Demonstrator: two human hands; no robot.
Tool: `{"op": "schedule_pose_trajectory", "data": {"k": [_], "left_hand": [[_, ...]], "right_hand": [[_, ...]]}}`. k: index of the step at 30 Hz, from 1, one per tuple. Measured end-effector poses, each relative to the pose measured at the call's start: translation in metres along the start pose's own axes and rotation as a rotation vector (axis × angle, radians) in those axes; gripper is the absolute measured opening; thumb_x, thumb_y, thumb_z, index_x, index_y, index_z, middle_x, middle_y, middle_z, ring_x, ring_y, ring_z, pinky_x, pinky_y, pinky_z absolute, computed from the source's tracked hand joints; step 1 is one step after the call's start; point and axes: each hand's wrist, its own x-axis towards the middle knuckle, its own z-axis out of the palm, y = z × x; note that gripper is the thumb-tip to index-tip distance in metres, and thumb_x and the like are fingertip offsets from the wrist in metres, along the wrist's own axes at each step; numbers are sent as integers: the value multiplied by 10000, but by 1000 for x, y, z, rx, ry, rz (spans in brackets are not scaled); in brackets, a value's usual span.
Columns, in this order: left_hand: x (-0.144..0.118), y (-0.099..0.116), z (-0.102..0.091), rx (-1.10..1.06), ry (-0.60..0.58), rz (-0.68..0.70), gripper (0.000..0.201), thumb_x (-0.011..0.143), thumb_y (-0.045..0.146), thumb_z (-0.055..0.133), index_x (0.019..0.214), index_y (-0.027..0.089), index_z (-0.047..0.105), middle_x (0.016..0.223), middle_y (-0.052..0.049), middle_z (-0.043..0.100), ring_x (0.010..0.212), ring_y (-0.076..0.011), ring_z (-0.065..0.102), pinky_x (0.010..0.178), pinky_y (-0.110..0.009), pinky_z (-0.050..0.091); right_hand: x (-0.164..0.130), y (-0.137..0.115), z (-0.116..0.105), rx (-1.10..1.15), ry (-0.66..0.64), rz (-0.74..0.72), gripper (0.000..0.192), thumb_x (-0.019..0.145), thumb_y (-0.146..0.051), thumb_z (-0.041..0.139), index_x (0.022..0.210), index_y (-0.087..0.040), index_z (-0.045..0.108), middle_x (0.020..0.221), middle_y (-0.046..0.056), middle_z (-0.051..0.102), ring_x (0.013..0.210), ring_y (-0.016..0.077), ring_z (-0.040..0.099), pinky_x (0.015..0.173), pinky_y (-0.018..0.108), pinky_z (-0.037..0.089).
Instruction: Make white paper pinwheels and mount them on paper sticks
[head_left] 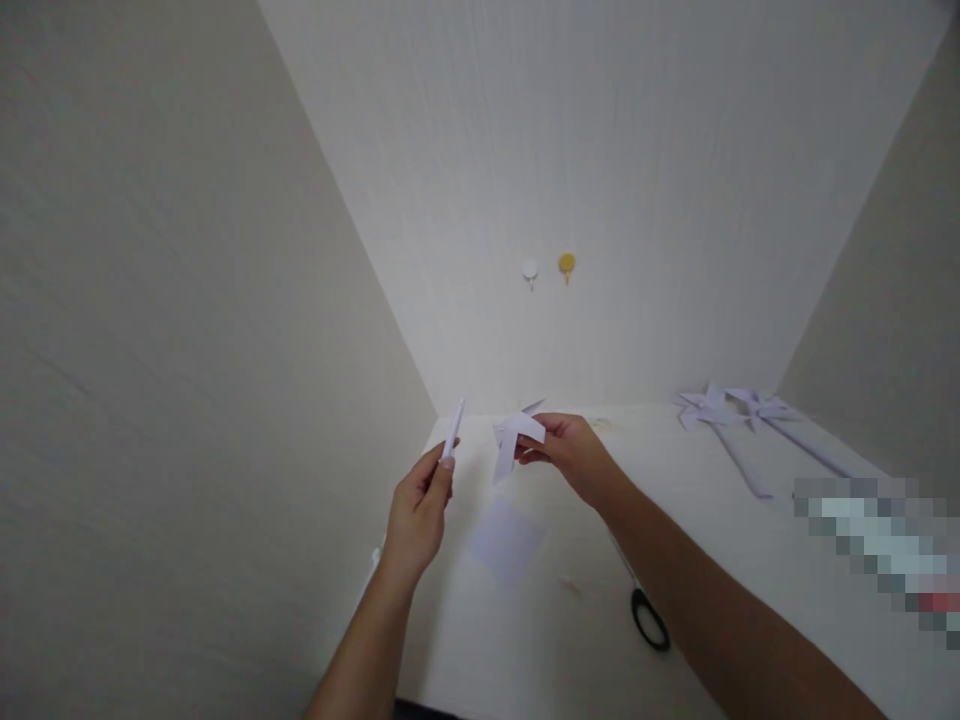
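left hand [417, 510] pinching paper stick [454, 428], right hand [574, 452] folded paper [514, 440]

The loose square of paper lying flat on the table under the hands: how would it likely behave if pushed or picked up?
The square of paper looks thin and flat, so it is probably very light and floppy. On the smooth white table it would likely slide when pushed, and its edge may be hard to lift. It should crease easily, like the folded paper piece in the right hand.

On the table [750, 560], a paper square [507, 538] is found below the two raised hands, scissors [649, 618] to its right, and paper pinwheels [739, 425] at the far right.
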Motion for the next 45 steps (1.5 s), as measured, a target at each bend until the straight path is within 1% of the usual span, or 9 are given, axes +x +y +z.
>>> {"op": "schedule_pose_trajectory", "data": {"k": [3,6,11,15,21,27,32,39,45], "left_hand": [[-12,12,1,-74,17,3,609,910,657,602,1269,185,740,611,43,472,541,-130,441,496,-246,344],[-19,19,6,-82,40,29,530,902,634,643,1182,202,769,646,18,529,570,-137,473,507,-251,363],[-29,30,15,-99,13,80,418,921,583,656,1096,220,769,678,3,579,579,-134,496,532,-255,399],[-33,37,23,-148,1,95,379,906,564,686,1073,235,772,706,-7,606,577,-136,508,522,-259,406],[-35,44,30,-200,2,96,378,883,556,715,1042,216,767,718,-12,622,559,-129,518,500,-253,418],[-37,47,32,-212,6,117,353,893,543,711,1026,220,761,692,-2,616,541,-124,522,492,-248,426],[-36,45,33,-215,6,122,338,894,518,724,1056,226,773,754,-19,648,576,-124,535,512,-250,435],[-35,43,38,-117,52,190,343,922,500,701,1087,213,789,784,-25,661,618,-131,536,547,-250,440],[-36,41,47,-213,2,169,335,937,474,696,1106,196,775,752,-3,646,586,-106,554,547,-229,462]], "right_hand": [[-4,-16,4,-18,-7,-52,228,655,-341,928,779,-172,837,729,64,774,648,158,669,664,314,552],[-13,-30,5,-29,3,-101,182,684,-331,897,788,-192,842,729,58,776,661,169,678,656,314,549],[-32,-51,12,-75,3,-253,96,726,-311,859,779,-232,844,709,35,764,644,170,659,666,326,554],[-42,-62,16,-72,8,-292,113,759,-351,856,800,-247,848,743,36,772,654,182,679,705,348,577],[-48,-66,18,-70,2,-315,141,776,-375,859,848,-254,857,774,38,775,712,202,706,720,356,583],[-50,-68,17,-47,22,-306,151,754,-382,877,825,-250,854,753,42,774,675,205,699,687,358,584],[-51,-69,16,-61,10,-316,137,779,-366,864,860,-256,859,798,40,784,714,201,713,735,362,592],[-57,-70,24,-251,143,-408,124,813,-353,822,865,-245,854,836,40,813,758,215,746,730,348,600],[-60,-71,26,-388,190,-439,134,869,-234,706,876,-221,839,829,22,825,718,166,750,689,274,598]]}}
